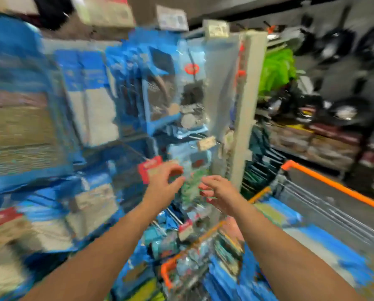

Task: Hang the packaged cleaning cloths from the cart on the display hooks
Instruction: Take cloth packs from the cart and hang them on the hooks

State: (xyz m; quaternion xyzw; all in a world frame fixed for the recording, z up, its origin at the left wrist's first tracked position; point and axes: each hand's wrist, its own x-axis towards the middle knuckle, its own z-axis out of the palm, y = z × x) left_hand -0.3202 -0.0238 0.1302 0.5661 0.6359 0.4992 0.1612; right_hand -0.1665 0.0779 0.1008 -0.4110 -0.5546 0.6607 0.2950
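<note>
The view is heavily motion-blurred. A clear package with green cloth point(192, 187) hangs on the display in front of me, among blue packaged cloths point(160, 88) on hooks. My left hand point(163, 184) is raised at its left edge, fingers and thumb curled towards it. My right hand point(214, 191) is at its right edge, fingertips curled against or just short of the wrap. Whether either hand grips the package is hidden by the blur. Below my arms, the orange-trimmed cart point(333, 185) holds more blue packages point(225, 279).
A grey upright post point(244, 127) bounds the display on the right. Red price tags point(149, 169) stick out from the hooks. Stacked blue and white packs point(90, 101) fill the left shelves. Pans point(338, 46) and green goods point(277, 68) hang at the right, across the aisle.
</note>
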